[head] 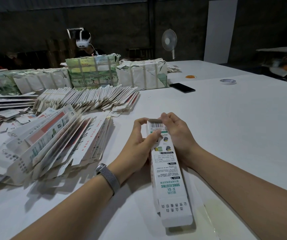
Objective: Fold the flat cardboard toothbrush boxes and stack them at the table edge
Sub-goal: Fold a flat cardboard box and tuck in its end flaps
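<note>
- We see both hands gripping the far end of a formed toothbrush box point(167, 172) (print inverted): left hand point(141, 143), right hand point(178, 134).
- Flat boxes point(56, 141) lie left on the white desk point(234, 127).

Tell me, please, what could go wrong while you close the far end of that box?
Both hands, left hand and right hand, squeeze the box near its far end, so the thin walls may crease. The near flap hangs open and may catch on the table.
</note>
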`<state>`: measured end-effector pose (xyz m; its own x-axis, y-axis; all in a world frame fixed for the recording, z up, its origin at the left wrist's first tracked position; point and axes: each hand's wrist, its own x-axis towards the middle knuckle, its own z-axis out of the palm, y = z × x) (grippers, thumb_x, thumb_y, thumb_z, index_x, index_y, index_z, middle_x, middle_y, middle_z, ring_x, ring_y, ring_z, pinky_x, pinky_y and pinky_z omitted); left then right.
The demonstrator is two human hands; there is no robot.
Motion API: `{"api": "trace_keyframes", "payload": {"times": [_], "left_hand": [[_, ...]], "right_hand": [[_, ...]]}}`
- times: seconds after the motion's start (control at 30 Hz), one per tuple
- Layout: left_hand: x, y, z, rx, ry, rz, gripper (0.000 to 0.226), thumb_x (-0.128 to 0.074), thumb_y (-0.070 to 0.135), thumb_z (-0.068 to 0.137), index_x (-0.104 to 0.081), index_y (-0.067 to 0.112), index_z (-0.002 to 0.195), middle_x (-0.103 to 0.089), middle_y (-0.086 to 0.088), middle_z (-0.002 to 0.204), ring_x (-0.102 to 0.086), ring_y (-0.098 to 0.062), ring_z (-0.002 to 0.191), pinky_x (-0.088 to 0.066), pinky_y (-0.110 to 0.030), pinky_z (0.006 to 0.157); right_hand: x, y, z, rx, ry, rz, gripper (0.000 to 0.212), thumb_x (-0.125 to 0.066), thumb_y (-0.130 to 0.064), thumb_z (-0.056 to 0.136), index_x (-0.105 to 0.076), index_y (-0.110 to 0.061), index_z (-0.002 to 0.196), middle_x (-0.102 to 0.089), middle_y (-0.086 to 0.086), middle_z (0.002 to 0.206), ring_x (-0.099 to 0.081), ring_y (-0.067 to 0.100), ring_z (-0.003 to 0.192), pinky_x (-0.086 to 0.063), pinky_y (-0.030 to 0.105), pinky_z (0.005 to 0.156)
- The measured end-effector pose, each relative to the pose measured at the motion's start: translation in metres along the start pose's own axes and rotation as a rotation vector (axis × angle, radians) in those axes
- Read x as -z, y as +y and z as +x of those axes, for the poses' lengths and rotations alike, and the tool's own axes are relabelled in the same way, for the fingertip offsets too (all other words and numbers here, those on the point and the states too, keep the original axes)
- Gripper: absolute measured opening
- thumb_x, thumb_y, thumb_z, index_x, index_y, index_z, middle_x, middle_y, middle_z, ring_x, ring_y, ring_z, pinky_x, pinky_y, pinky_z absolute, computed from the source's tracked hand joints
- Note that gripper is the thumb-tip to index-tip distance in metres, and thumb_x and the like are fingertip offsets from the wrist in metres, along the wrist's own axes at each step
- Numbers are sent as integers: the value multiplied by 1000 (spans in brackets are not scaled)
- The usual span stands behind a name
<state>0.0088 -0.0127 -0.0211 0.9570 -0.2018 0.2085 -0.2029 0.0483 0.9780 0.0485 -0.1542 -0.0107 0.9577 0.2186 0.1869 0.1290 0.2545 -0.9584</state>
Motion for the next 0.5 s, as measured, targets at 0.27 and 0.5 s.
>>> {"api": "trace_keyframes", "payload": {"times": [0.27,0.5], "left_hand": [[2,-4,3,8,-41,20,37,-60,41,88,-38,31,116,-77,-15,93,-74,-30,75,-60,-41,69],[4,-4,4,4,-65,4,51,-66,52,78,-40,31,117,-76,-16,93,-73,-30,75,-59,-41,68]], "right_hand": [[2,2,4,-38,25,-75,23,-53,-4,97,-59,-17,78,-66,8,71,-62,23,58,-51,31,56],[1,-1,3,-40,17,-122,17,-61,-9,95,-58,-11,79,-65,14,71,-62,23,53,-51,30,53]]}}
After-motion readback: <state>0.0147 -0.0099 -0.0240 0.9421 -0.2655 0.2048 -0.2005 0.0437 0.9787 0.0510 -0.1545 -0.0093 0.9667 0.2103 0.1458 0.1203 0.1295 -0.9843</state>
